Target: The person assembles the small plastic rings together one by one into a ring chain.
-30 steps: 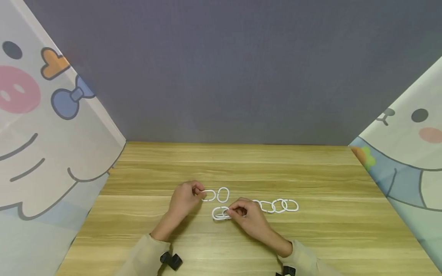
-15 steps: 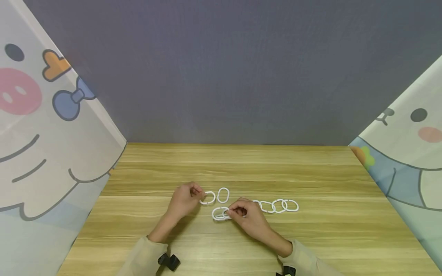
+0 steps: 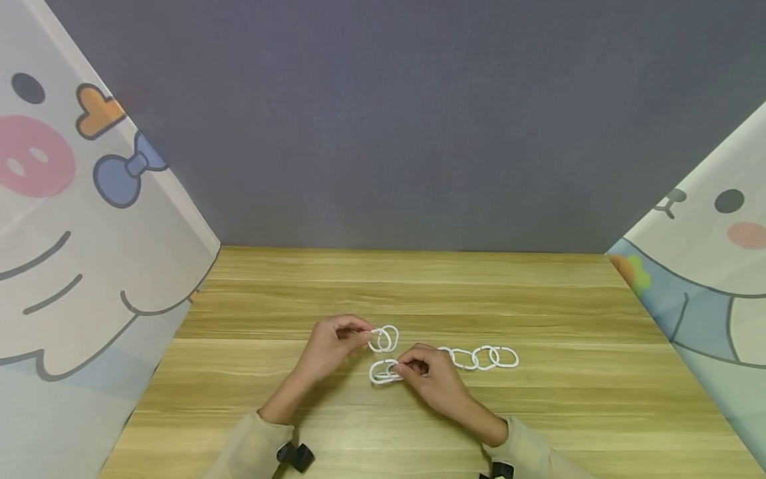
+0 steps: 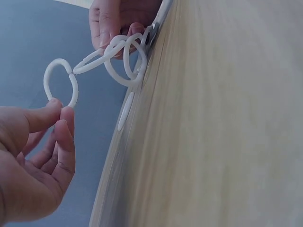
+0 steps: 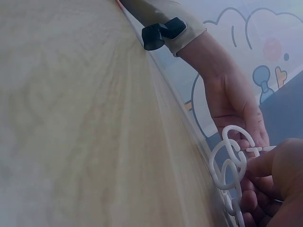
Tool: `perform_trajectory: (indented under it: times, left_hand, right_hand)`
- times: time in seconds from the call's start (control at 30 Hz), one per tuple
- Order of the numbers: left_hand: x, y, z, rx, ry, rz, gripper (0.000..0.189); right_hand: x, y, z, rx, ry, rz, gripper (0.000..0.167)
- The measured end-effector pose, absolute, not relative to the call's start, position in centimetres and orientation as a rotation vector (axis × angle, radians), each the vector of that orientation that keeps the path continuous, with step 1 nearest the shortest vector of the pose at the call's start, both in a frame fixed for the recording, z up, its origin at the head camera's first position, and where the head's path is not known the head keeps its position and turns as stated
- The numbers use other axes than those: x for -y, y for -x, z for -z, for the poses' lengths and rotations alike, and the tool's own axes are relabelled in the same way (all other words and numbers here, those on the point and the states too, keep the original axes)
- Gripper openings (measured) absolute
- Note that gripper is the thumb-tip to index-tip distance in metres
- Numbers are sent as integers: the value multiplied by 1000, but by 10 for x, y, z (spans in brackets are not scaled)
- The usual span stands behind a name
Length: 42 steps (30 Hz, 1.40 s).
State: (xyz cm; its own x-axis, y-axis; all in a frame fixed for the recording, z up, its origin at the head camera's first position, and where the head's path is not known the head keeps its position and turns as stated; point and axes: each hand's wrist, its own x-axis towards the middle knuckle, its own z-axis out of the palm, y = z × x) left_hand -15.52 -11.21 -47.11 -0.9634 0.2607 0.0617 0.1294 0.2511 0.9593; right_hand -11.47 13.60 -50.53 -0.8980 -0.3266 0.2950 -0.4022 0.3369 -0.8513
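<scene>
Between thumb and fingertips my left hand (image 3: 332,346) pinches a white oval chain link (image 4: 47,83), which has a small gap in its side. In the head view this link overlaps a loose white link (image 3: 397,339) on the table. My right hand (image 3: 433,382) pinches joined white links (image 5: 212,163) just above the table, a few of them bunched left of its fingertips. Seen from the left wrist, the left hand's link lines up against the tip of one of those links. More linked ovals (image 3: 516,358) lie in a row right of the right hand.
The wooden table (image 3: 269,279) runs back to a grey panel (image 3: 383,133). Fabric walls printed with cartoon animals stand at the left (image 3: 149,266) and right (image 3: 706,233). Each sleeve carries a small black wrist camera (image 3: 295,456).
My left hand has moved to the right with its link, which now overlaps the loose link in the head view. The right hand and its links have hardly moved.
</scene>
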Motion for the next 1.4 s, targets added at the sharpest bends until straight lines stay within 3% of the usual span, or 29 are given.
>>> perform_trajectory:
  times: [0.73,1.4]
  left_hand:
    - [112,154,474,-2540,-851,-1544,10]
    - [129,149,469,-2510,-713,-1562,15]
  right_hand:
    - [-137,116,506,2523,-678,-1634,9]
    - [-137,117,509,2521,-634,-1637,8]
